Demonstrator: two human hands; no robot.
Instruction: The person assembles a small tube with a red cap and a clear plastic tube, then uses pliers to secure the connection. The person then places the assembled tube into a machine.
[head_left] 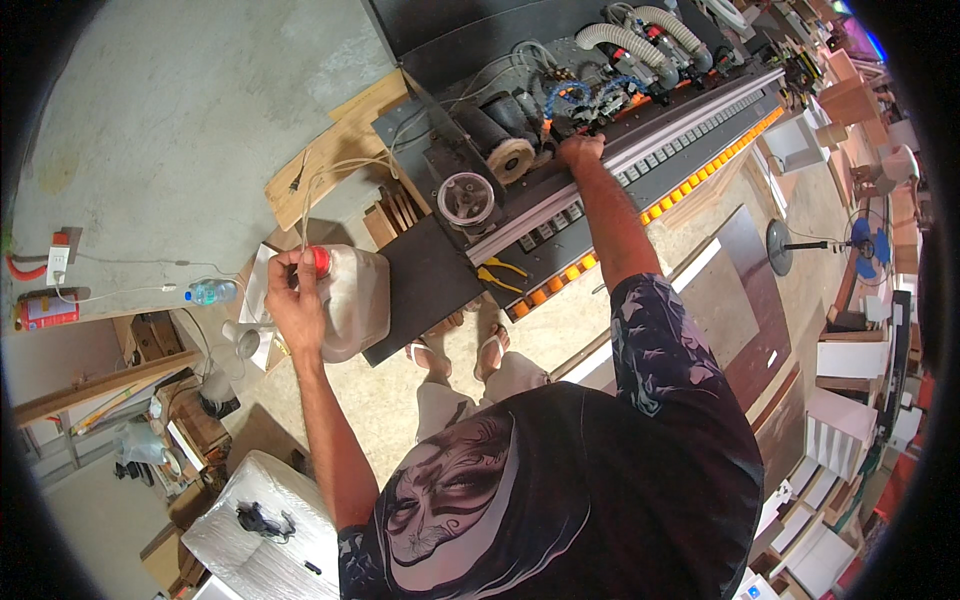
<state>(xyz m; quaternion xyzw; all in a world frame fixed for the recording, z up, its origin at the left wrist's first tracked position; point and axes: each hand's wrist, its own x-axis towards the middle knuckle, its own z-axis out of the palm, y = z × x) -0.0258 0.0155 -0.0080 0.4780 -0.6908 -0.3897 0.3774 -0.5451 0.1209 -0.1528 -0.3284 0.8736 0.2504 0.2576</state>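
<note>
My left hand (296, 300) is closed in a pinch at the mouth of a whitish plastic jerry can (358, 300), right beside its red cap (320, 260). A thin pale tube (305, 212) runs down into those fingers. With the arm stretched out, my right hand (581, 150) rests curled on the dark edge-banding machine (540, 192), near its blue coiled air hoses (570, 92). What its fingers hold, if anything, is hidden. Pliers with yellow handles (503, 273) lie at the machine's near end, close to a round clear-faced wheel (466, 199).
Orange rollers (660, 207) line the machine's near side. A water bottle (211, 291), a power strip (59, 263) and a red can (47, 311) are at left. Plastic-wrapped goods (250, 520) stand lower left. A fan (868, 240) and stacked boards (850, 420) are at right.
</note>
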